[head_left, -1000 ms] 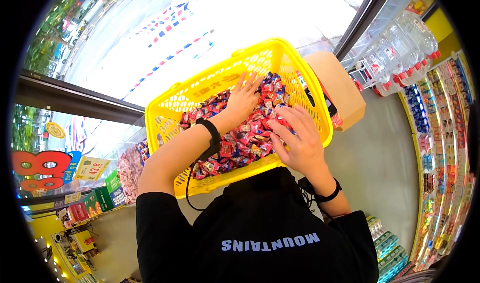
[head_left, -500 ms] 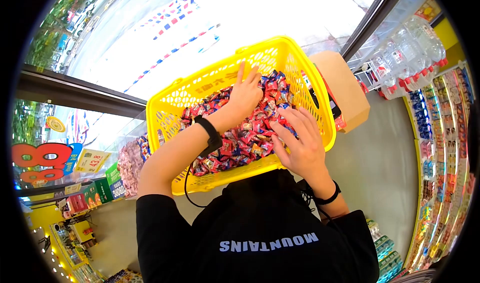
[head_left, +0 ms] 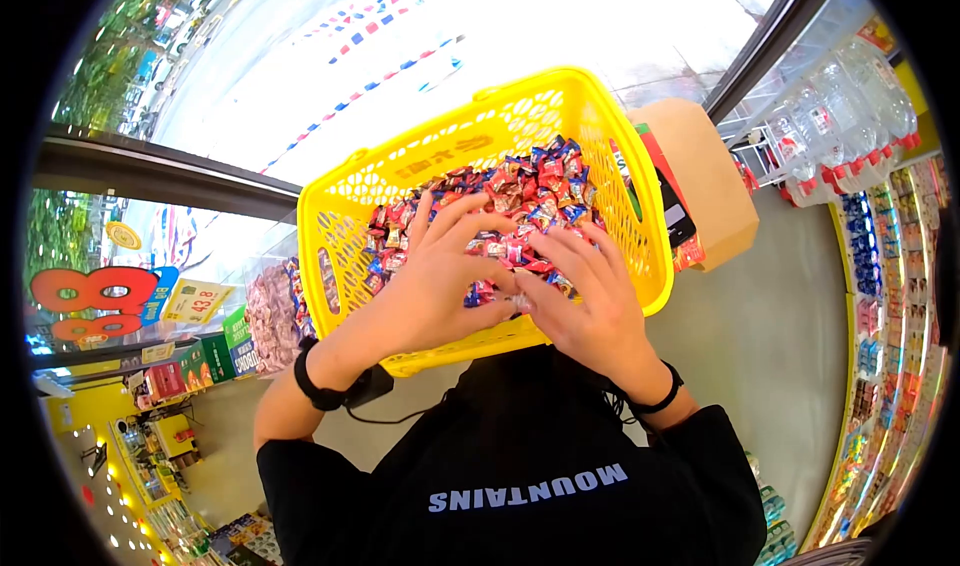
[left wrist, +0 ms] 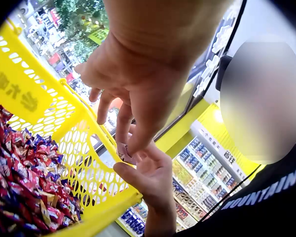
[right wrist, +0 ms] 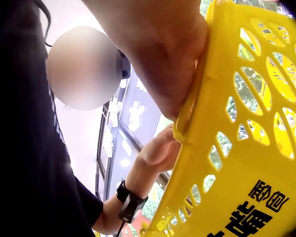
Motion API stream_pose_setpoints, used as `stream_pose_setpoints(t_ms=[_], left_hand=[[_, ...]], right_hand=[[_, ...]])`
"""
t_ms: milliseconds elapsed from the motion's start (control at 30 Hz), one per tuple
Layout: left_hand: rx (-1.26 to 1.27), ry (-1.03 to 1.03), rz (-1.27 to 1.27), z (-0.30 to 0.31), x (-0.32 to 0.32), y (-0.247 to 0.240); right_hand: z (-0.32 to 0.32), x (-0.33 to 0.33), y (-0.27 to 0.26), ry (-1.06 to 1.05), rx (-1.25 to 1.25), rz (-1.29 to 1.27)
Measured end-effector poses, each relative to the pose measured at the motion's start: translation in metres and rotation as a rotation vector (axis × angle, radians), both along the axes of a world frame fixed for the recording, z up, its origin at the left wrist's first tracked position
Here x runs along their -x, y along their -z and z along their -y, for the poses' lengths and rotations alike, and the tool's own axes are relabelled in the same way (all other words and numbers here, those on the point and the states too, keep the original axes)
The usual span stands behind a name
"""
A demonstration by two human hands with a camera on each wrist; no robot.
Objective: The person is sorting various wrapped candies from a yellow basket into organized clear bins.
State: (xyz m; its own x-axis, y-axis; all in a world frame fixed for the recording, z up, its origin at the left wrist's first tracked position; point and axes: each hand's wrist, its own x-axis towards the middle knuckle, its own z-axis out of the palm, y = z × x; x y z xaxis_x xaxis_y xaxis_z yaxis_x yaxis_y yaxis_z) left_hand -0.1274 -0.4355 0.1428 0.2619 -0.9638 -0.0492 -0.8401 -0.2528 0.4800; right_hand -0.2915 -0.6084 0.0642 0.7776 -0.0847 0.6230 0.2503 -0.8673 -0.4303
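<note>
A yellow basket (head_left: 640,201) holds a heap of small wrapped candies (head_left: 545,181), mostly red and blue. Over its near side, my left hand (head_left: 425,281) and right hand (head_left: 590,311) meet at the thumbs and pinch a small wrapped piece (head_left: 520,304). In the left wrist view that piece (left wrist: 124,152) shows between the fingertips of my left hand (left wrist: 138,84) and right hand (left wrist: 150,180), above the basket rim (left wrist: 108,148). The right wrist view has the basket wall (right wrist: 207,168) hiding the fingertips of my right hand (right wrist: 158,59) and part of my left (right wrist: 160,150).
A cardboard box (head_left: 715,181) and a dark phone-like device (head_left: 675,211) stand right of the basket. Large clear bottles (head_left: 830,116) and stocked shelves (head_left: 890,346) line the right. Bagged goods (head_left: 272,311) and a price sign (head_left: 195,301) are at the left, by the window frame (head_left: 170,171).
My left hand has come back from the far part of the candy heap to meet my right hand near the basket's near edge. Both thumbs now touch a small piece.
</note>
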Motion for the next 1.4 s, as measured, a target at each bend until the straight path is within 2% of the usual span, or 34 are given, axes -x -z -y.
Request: stream_pose_setpoints(t_ms=[100, 267, 433, 633, 933, 1067, 1200, 1300, 1400], left_hand=[[-0.016, -0.082, -0.112, -0.016, 0.008, 0.005], [0.049, -0.169, -0.04, -0.046, 0.027, 0.01], [0.101, -0.235, 0.092, -0.088, 0.041, 0.012], [0.185, -0.298, -0.005, -0.174, 0.038, 0.032], [0.384, -0.354, -0.085, -0.347, 0.009, 0.062], [0.425, -0.415, -0.059, -0.412, -0.006, 0.074], [0.489, -0.514, 0.056, -0.463, -0.023, 0.083], [0.492, -0.67, 0.154, -0.509, -0.04, 0.09], [0.475, -0.86, 0.266, -0.55, -0.055, 0.121]], right_hand=[[0.002, 0.004, 0.001, -0.066, 0.02, 0.028], [-0.008, 0.003, -0.001, -0.181, 0.007, 0.042], [-0.049, -0.008, -0.006, -0.297, -0.009, 0.005], [-0.116, -0.029, -0.011, -0.433, 0.044, 0.021], [-0.268, -0.076, -0.005, -0.486, 0.187, 0.065], [-0.332, -0.098, -0.004, -0.454, 0.231, -0.001], [-0.366, -0.109, -0.008, -0.261, 0.262, -0.052], [-0.354, -0.11, -0.009, -0.064, 0.314, -0.036], [-0.33, -0.11, -0.005, 0.11, 0.362, -0.048]])
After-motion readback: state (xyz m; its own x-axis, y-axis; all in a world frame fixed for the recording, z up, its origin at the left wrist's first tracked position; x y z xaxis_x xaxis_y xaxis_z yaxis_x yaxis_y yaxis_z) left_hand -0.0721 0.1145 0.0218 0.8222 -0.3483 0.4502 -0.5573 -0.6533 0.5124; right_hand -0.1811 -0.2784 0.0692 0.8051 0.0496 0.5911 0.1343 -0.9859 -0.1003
